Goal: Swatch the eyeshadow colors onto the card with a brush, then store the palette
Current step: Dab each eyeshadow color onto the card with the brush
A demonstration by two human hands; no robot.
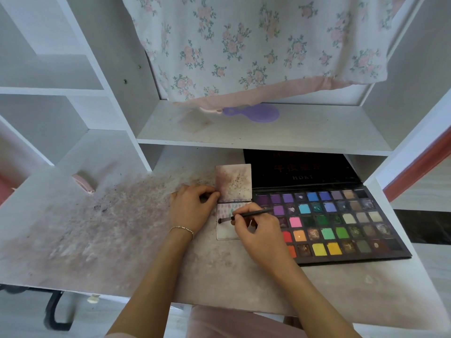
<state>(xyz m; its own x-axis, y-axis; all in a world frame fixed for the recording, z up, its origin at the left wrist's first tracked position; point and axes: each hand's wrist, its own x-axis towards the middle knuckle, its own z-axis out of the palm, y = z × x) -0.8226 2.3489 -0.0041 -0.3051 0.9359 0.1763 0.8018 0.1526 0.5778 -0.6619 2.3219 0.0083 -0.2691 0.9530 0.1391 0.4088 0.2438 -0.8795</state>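
White stained worktop carries a small white folded card between both hands. Left hand pinches its raised flap; right hand grips a thin black brush, bristles touching the card. Just right of that hand lies the open black multicoloured eyeshadow palette.

Materials and finishes at the desk

Matt white desk, powder-stained; matt black palette, powdery pans; paper card; thin floral cloth; matt purple plastic mirror.
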